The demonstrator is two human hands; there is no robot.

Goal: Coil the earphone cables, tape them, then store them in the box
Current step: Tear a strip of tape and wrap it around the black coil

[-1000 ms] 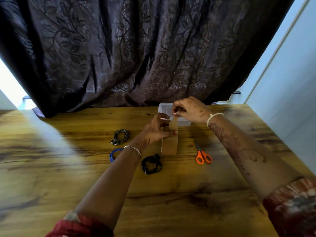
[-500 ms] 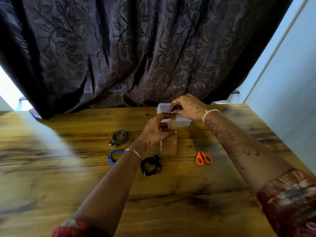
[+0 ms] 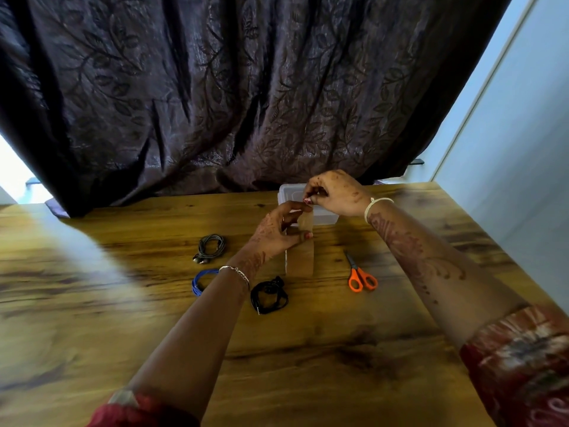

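Observation:
My left hand (image 3: 278,234) grips a brown tape roll (image 3: 300,260) standing on edge on the wooden table (image 3: 308,349). My right hand (image 3: 334,192) pinches the free end of the tape strip (image 3: 305,221) and holds it up above the roll. Three coiled earphone cables lie to the left: a grey one (image 3: 210,248), a blue one (image 3: 201,282) partly behind my left forearm, and a black one (image 3: 269,295). The clear plastic box (image 3: 288,194) sits behind my hands, partly hidden by them.
Orange-handled scissors (image 3: 360,274) lie right of the tape roll. A dark patterned curtain (image 3: 246,87) hangs along the table's far edge. A pale wall (image 3: 517,149) borders the right side.
My right hand has pulled the tape end upward and slightly back, drawing out a longer strip. My left hand stays on the roll.

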